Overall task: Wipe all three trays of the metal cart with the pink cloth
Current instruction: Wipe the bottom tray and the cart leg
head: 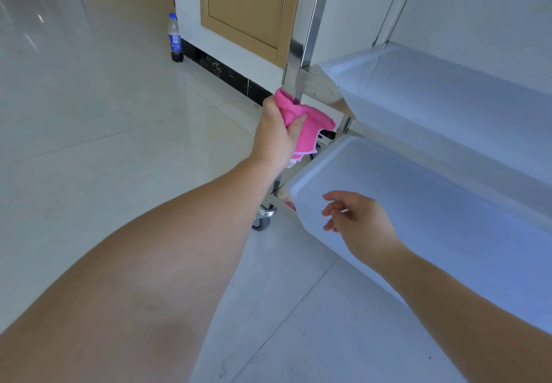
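Head view, looking down at a metal cart [301, 77] standing at right on a pale tiled floor [89, 113]. Left hand [276, 134] clamped around a bunched pink cloth [301, 122], pressed against the cart's near-left upright post [310, 9], just left of the corner of the far tray [448, 89]; loose end of the cloth hanging below the fist. Right hand [358, 224] hovering over the left corner of the near tray [433, 203], fingers [334, 203] loosely curled and apart, holding nothing; contact with the rim impossible to judge. Caster wheel [263, 219] under the post, on the floor. Farther left, a blue-labelled cola bottle [175, 38] upright by the dark skirting. Behind the post, a tan cabinet door [248, 6].
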Tool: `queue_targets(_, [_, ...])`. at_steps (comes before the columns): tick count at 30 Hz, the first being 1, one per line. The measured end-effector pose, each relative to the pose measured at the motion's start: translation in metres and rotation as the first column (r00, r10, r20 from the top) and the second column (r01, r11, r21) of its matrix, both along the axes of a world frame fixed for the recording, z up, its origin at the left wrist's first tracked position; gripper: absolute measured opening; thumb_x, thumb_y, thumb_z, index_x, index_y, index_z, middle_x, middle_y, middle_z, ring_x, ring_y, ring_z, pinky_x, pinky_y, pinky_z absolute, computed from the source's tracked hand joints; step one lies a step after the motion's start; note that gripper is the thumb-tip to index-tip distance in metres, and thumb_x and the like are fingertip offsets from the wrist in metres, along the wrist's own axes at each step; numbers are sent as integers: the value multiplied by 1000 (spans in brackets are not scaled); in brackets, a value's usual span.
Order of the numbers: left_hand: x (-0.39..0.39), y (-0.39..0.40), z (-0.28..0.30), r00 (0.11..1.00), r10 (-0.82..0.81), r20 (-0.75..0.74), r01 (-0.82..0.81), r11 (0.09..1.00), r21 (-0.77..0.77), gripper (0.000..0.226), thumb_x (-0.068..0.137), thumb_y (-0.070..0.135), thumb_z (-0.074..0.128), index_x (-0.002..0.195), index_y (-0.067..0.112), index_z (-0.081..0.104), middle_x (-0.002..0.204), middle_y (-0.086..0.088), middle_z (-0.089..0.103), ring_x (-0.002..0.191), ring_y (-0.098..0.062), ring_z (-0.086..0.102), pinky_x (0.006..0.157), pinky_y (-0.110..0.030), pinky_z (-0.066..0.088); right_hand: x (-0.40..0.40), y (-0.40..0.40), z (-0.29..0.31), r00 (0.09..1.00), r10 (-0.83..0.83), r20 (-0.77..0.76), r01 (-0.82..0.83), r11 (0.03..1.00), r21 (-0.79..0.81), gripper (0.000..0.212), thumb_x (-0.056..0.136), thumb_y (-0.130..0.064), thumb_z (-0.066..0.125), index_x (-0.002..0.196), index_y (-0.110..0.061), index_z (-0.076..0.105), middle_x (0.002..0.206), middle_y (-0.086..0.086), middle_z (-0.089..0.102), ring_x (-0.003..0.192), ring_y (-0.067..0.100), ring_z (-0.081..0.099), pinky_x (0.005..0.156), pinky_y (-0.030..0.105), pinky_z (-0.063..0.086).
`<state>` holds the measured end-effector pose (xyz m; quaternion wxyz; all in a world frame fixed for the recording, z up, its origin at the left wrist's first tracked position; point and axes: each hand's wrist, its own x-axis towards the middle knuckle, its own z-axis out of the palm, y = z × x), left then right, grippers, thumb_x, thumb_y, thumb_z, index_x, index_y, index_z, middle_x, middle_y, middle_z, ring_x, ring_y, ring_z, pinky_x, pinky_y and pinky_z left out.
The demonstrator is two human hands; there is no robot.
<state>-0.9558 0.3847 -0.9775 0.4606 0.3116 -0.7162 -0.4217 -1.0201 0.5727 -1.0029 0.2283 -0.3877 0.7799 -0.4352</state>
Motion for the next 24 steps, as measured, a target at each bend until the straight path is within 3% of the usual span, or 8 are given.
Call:
queue_targets(3, [5,3,-26,995,-28,100,25,999,26,30,94,25,52,116,19,33,102,7,48,77,0,50,60,-13,42,6,6,-7,998,36,-54,-33,998,45,49,84,4,38,84,-40,59,79,-7,65,57,8,65,64,39,55])
queue_targets(5, [6,6,-53,981,-44,187,28,996,88,18,96,19,48,103,24,32,88,15,48,72,3,48,58,-15,39,8,8,-8,996,54,-77,-49,997,67,49,83,3,39,84,-41,59,79,-7,66,56,5,65,54,27,51])
queue_targets(8, [5,12,-84,982,-38,184,-10,967,254,30,95,11,46,85,34,30,72,17,51,68,-3,54,53,-17,39,11,12,-7,992,84,-94,-74,992,101,43,83,1,41,88,-37,60,77,-10,65,57,4,65,47,20,45])
queue_targets(10, [6,14,-97,985,-57,161,-6,931,364,24,91,25,55,98,31,33,80,11,56,69,-7,55,52,-16,41,11,16,-7,989,101,-108,-86,987,137,39,83,0,41,94,-32,62,77,-10,65,58,3,65,49,21,46])
queue_targets(12, [8,16,-109,976,-49,212,-46,908,417,36,89,34,58,116,19,38,95,-1,59,76,-16,56,65,-25,42,11,24,-7,985,122,-119,-101,980,173,37,84,-1,42,95,-30,62,78,-9,65,58,2,64,46,17,44])
queue_targets(20, [25,29,-101,944,89,316,-160,966,205,36,96,24,44,129,11,38,97,0,55,84,-22,55,68,-28,37,8,44,7,969,165,-187,-123,968,217,40,85,-5,44,80,-42,58,79,-12,65,65,10,66,47,16,45])
queue_targets(22, [35,36,-88,937,114,330,-159,981,114,34,96,24,42,129,15,40,93,3,53,78,-22,58,62,-26,37,9,44,13,960,169,-222,-119,968,219,36,86,-9,44,83,-41,59,81,-14,65,69,14,66,53,21,50])
queue_targets(24, [47,45,-71,943,129,308,-135,991,0,32,96,23,42,128,20,43,91,9,52,64,-7,56,48,-17,37,11,44,22,952,178,-249,-127,970,207,33,88,-11,45,89,-39,61,86,-14,64,71,14,66,58,26,53])
